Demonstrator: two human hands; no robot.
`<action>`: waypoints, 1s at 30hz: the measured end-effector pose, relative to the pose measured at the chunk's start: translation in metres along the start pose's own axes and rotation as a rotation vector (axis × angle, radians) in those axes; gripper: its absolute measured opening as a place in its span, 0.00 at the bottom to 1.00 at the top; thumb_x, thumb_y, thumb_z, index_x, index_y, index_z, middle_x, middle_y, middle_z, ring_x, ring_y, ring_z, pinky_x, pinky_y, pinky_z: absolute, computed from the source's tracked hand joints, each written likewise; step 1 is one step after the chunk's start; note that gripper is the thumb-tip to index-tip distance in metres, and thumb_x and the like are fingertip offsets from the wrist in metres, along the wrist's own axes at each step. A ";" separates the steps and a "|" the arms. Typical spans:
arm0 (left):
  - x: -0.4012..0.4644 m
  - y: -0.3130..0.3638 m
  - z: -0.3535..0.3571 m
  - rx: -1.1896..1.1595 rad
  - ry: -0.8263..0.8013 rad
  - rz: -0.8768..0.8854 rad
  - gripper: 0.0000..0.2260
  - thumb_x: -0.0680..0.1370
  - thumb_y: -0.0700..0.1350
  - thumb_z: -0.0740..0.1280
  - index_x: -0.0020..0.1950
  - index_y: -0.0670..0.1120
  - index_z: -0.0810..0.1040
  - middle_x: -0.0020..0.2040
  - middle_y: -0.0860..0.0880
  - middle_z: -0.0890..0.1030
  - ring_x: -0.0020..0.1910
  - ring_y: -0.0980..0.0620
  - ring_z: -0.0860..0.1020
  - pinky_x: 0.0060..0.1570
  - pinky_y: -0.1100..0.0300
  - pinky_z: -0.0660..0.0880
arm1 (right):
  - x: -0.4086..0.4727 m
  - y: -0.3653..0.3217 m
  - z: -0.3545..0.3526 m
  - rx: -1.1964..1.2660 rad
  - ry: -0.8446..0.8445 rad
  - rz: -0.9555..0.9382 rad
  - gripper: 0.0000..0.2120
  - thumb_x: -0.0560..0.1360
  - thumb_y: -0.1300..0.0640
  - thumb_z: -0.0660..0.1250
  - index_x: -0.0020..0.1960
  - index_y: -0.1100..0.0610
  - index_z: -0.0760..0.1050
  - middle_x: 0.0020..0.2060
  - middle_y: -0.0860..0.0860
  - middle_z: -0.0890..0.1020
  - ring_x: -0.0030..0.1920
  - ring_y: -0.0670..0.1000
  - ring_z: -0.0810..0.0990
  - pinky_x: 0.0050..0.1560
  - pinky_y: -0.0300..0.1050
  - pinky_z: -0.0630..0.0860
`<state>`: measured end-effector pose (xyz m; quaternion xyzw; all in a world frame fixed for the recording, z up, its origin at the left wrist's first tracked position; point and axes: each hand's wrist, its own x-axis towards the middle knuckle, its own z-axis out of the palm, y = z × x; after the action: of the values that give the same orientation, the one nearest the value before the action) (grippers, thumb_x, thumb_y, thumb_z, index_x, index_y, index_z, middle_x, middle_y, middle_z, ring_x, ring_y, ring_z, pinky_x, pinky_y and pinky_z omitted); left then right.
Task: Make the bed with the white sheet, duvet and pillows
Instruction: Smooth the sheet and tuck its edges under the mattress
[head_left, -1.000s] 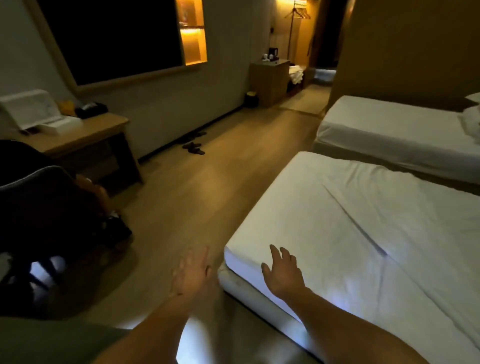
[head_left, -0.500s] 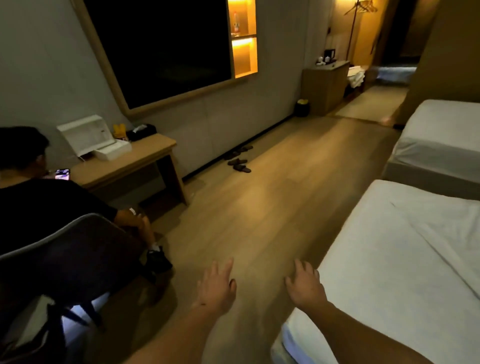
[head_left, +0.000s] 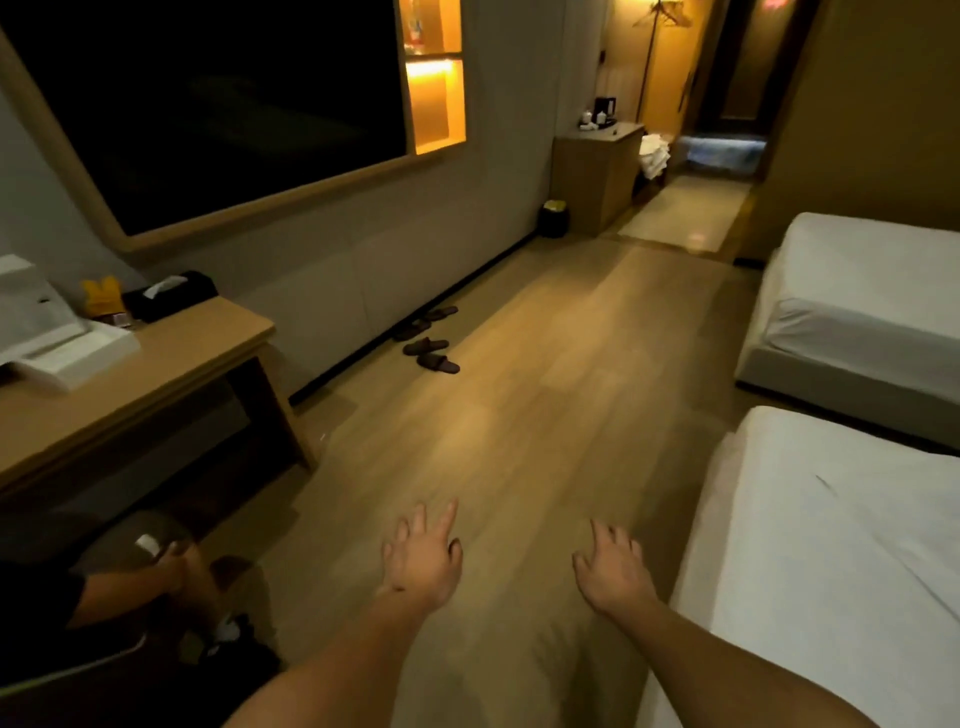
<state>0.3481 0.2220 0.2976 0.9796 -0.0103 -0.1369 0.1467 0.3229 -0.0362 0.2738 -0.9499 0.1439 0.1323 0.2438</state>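
Note:
The near bed (head_left: 831, 561) fills the lower right, covered by a white sheet with faint creases. A second bed (head_left: 857, 291), also in a white sheet, stands farther back on the right. My left hand (head_left: 423, 564) hangs over the wooden floor with fingers spread and holds nothing. My right hand (head_left: 613, 569) is also empty, fingers relaxed, just left of the near bed's edge and apart from it. No duvet or pillow shows in this view.
A wooden desk (head_left: 156, 374) with a white box and tissue box stands at left. A seated person's arm and leg (head_left: 171, 577) are at lower left. Dark slippers (head_left: 431, 348) lie by the wall. A cabinet (head_left: 597, 171) and small bin (head_left: 553, 218) stand farther down the floor.
The view has swung left, away from the near bed. My right hand has come off the mattress corner and now hangs over the floor. Both hands stay empty.

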 end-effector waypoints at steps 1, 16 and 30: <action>0.027 -0.001 -0.010 0.013 -0.016 0.017 0.27 0.82 0.57 0.53 0.80 0.62 0.48 0.81 0.45 0.51 0.78 0.39 0.54 0.74 0.41 0.57 | 0.017 -0.012 -0.005 0.001 0.001 0.026 0.31 0.80 0.44 0.58 0.78 0.53 0.55 0.76 0.55 0.61 0.74 0.59 0.60 0.72 0.54 0.64; 0.387 0.142 -0.056 0.264 -0.136 0.420 0.27 0.82 0.59 0.49 0.80 0.61 0.46 0.82 0.45 0.47 0.79 0.37 0.49 0.74 0.37 0.51 | 0.303 -0.032 -0.113 -0.009 0.122 0.233 0.29 0.79 0.42 0.55 0.78 0.50 0.56 0.75 0.54 0.61 0.73 0.58 0.61 0.70 0.58 0.65; 0.682 0.469 -0.096 0.358 -0.121 0.693 0.32 0.78 0.69 0.50 0.79 0.64 0.43 0.82 0.46 0.44 0.79 0.36 0.46 0.73 0.34 0.49 | 0.581 0.088 -0.355 -0.001 0.337 0.363 0.36 0.76 0.30 0.53 0.78 0.47 0.54 0.77 0.54 0.57 0.76 0.59 0.59 0.72 0.62 0.61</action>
<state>1.0400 -0.2407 0.3415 0.9184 -0.3725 -0.1327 0.0104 0.8939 -0.4091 0.3502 -0.9173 0.3506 0.0137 0.1882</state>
